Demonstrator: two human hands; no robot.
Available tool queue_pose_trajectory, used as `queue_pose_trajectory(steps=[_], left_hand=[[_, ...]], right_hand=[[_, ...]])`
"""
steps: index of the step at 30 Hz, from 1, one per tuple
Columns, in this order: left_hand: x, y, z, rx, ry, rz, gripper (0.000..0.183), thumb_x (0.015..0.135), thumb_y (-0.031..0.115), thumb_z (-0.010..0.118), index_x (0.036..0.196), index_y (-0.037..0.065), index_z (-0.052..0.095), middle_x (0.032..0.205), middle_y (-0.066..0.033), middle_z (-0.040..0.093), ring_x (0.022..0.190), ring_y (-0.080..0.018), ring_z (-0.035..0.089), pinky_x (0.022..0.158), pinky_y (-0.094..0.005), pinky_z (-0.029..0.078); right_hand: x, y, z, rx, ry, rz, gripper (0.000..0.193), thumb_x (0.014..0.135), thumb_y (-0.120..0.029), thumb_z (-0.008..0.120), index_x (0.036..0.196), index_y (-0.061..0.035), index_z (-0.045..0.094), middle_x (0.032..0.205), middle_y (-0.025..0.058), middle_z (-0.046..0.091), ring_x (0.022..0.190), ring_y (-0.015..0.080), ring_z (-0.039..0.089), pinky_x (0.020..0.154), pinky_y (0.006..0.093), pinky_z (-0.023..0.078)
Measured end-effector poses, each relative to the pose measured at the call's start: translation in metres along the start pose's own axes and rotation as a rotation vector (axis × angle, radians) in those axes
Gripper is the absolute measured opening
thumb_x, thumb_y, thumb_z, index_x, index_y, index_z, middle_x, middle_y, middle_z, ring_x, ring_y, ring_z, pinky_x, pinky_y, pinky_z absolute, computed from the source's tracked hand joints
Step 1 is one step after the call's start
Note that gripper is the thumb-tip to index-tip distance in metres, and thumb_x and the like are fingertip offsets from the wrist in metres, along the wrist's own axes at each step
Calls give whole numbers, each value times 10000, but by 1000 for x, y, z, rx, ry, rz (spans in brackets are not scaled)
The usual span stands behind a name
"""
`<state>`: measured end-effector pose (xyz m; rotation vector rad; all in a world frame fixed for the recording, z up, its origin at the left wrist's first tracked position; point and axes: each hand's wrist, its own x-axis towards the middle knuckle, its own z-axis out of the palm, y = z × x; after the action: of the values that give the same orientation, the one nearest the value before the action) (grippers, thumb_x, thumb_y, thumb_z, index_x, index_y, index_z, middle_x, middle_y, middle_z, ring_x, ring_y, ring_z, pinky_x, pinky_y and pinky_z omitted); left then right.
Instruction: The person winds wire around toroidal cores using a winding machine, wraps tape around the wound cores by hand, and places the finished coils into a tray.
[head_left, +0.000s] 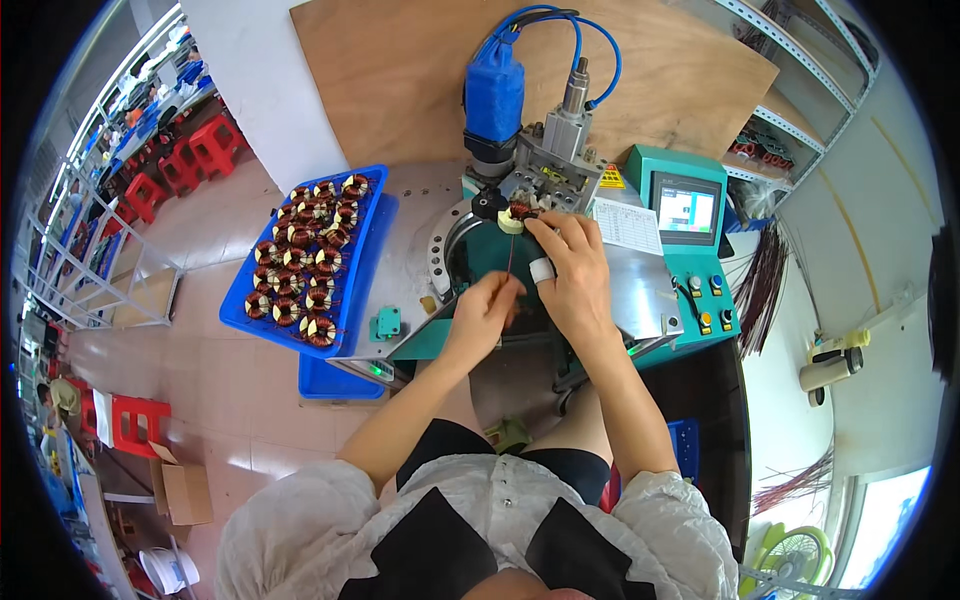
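"Coil [525, 211] in front of the machine [568, 135], is it?"

"Yes, at the machine's near side, just beside a pale block [510, 224]. My left hand [485, 315] is nearer to me than the machine is, its fingers curled closed on a thin red wire [511, 255]."

"Why pinch the wire there?"

"It runs straight from the pale block to my fingers, so I'd judge the hold is meant to draw it taut, clear of the coil."

"And the other hand?"

"My right hand [568, 265] is arched in front of the machine, fingertips at the coil's right edge. A white wrap [541, 270] is round one digit, apparently the thumb. Whether those fingers grip the coil or merely touch it, I can't tell; steadying it against the wire's pull would make sense."

"Why that blue tray [378, 178] on the machine's left?"

"It carries many wound coils at the left of the tabletop [395, 240], probably so my left arm reaches them without crossing the machine. The green control box [686, 262] stands to the machine's right, its screen facing me, presumably for easy reading."
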<state>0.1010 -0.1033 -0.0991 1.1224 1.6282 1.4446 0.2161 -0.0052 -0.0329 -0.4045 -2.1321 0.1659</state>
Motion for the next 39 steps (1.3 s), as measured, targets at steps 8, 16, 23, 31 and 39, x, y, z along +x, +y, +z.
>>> queue_pose_trajectory(steps=[8,16,23,31,39], left_hand=[[4,117,-56,560,87,500,243,894,188,649,746,-3,656,523,-81,523,483,-97,435,469,-298,369],[133,132,-81,879,-7,428,242,795,307,724,762,67,723,668,-150,648,642,-311,639,603,-411,480],[44,94,-87,747,107,579,254,854,317,690,803,69,670,599,-149,595,511,-292,579,497,-377,420],[-26,75,-94,485,220,304,194,896,191,663,852,1,669,514,-62,486,451,-97,399,438,-280,315],[-27,59,-63,203,194,316,206,914,178,650,855,-17,677,579,11,523,535,-34,414,478,-224,312]], right_hand=[[-3,-5,1,-12,9,52,520,595,104,579,1096,-24,638,1110,112,595,1058,342,528,897,409,473],[-4,-6,1,11,-5,66,528,588,108,582,1096,-23,639,1127,103,584,1092,336,527,898,401,483],[-58,-21,32,393,162,465,455,686,144,500,1105,-5,597,1086,163,608,1003,317,603,954,364,444],[-78,-64,39,689,-172,536,276,813,40,544,1084,-6,567,743,147,605,612,189,581,594,290,458],[77,-5,-8,-31,-82,321,140,739,-85,560,778,-10,671,742,239,643,743,428,633,709,508,508]])
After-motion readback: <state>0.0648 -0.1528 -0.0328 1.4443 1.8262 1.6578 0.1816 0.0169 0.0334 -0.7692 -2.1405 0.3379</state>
